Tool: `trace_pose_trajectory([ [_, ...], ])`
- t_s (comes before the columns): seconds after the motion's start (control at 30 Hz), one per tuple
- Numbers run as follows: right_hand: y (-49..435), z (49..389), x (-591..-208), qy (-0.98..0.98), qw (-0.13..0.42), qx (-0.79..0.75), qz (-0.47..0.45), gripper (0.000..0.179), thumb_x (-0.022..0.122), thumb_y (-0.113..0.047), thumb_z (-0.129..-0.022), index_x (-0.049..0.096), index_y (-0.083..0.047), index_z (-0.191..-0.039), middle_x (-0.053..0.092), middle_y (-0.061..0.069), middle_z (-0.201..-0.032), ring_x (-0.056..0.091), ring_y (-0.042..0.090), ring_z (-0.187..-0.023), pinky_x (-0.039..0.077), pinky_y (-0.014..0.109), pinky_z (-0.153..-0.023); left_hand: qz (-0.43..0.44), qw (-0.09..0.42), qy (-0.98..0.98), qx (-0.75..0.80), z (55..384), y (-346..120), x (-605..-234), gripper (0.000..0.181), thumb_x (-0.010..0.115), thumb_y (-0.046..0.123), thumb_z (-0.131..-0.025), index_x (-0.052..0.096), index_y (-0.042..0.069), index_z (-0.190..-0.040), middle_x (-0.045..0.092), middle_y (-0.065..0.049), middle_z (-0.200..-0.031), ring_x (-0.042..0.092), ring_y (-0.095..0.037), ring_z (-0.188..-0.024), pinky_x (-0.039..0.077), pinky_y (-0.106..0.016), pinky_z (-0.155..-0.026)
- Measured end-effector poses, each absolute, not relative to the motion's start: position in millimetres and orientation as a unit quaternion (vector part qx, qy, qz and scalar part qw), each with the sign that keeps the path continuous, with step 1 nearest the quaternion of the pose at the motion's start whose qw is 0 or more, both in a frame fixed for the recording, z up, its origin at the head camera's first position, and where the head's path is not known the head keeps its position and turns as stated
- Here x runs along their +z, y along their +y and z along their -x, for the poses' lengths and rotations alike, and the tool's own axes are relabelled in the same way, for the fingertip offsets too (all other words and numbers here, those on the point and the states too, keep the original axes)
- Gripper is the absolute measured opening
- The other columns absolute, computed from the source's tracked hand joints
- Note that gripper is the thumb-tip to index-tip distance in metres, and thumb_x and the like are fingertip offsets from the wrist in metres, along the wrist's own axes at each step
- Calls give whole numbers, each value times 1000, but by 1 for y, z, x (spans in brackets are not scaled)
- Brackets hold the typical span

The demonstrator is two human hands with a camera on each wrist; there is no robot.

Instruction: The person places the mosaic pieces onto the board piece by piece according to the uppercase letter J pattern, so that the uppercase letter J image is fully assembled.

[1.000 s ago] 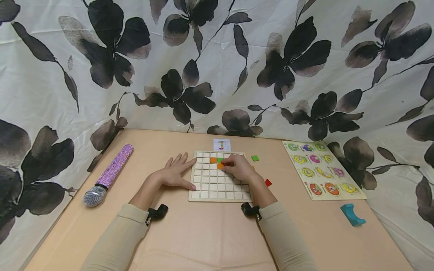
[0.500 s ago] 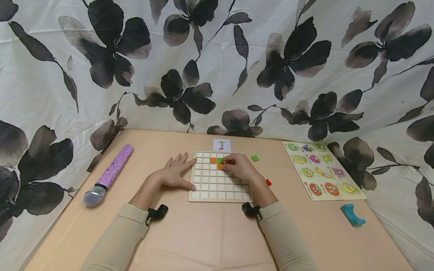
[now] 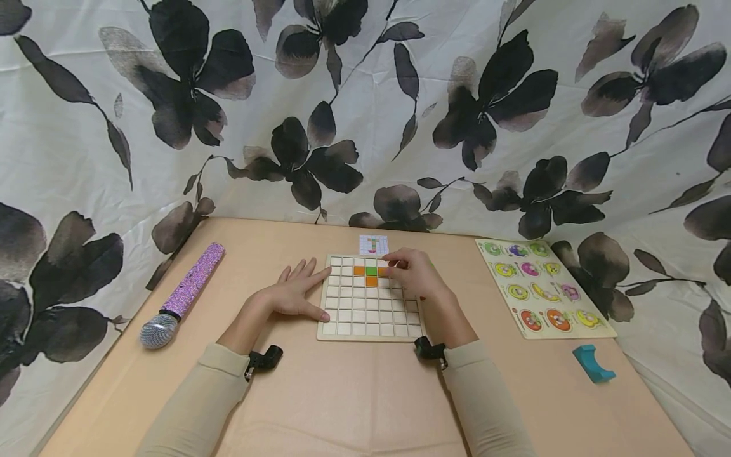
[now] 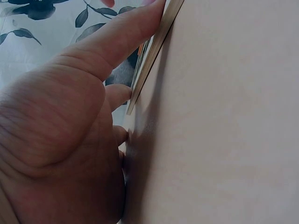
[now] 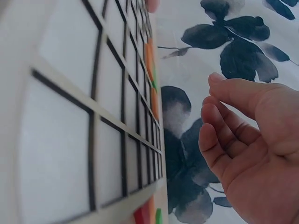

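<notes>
A white gridded board (image 3: 356,311) with a pale wooden frame lies in the middle of the table. Near its far side sit an orange tile (image 3: 359,271), a green tile (image 3: 371,271) and an orange tile below the green one (image 3: 371,282). Another orange tile (image 3: 382,272) shows partly beneath my right hand (image 3: 419,273). That hand hovers above the board's far right; in the right wrist view its fingers (image 5: 212,144) are loosely bent, with nothing visible between them. My left hand (image 3: 291,293) rests spread at the board's left edge, its thumb (image 4: 124,37) touching the frame.
A small pattern card (image 3: 374,244) lies behind the board. To the left is a glittery purple microphone (image 3: 191,282); to the right are a fruit picture board (image 3: 542,289) and a blue curved block (image 3: 594,364). Red (image 5: 142,213) and green (image 5: 159,216) pieces lie beyond the board's edge.
My right hand has let go near the orange tile under the green one and moved up and right, uncovering more tiles. It now hides the loose green and red pieces. My left hand stays put.
</notes>
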State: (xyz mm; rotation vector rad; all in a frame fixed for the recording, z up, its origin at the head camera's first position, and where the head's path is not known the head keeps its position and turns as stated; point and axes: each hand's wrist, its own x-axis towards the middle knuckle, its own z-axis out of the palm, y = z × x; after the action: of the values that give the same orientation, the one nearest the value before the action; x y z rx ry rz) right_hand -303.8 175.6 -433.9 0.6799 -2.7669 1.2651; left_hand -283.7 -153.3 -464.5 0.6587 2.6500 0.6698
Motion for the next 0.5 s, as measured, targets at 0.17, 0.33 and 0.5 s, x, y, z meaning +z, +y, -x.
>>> trace_pose_trajectory([
  [0.17,186,305,-430,-892,31,402,-202,29,74,-12,-97,75,-6,-126,72,14,-113,60,25,-92,51,31,-76,-230,166,930,234,283,-153,-464,119,80,69,-77,19,22,-168,-5,-22,-174,-11,-43,-161,-9,-66,-126],
  [0.33,194,304,-426,-893,34,411,-182,30,73,-13,-98,74,-8,-128,71,14,-117,60,26,-96,52,32,-79,-231,167,930,232,284,-154,-465,119,79,70,-77,19,22,-168,-5,-21,-174,-11,-43,-161,-9,-67,-126],
  [0.5,202,307,-425,-893,33,420,-161,29,72,-14,-99,74,-10,-128,71,14,-118,59,26,-99,52,33,-81,-234,166,930,230,284,-154,-465,119,79,70,-77,19,22,-168,-5,-22,-174,-11,-43,-161,-8,-67,-126],
])
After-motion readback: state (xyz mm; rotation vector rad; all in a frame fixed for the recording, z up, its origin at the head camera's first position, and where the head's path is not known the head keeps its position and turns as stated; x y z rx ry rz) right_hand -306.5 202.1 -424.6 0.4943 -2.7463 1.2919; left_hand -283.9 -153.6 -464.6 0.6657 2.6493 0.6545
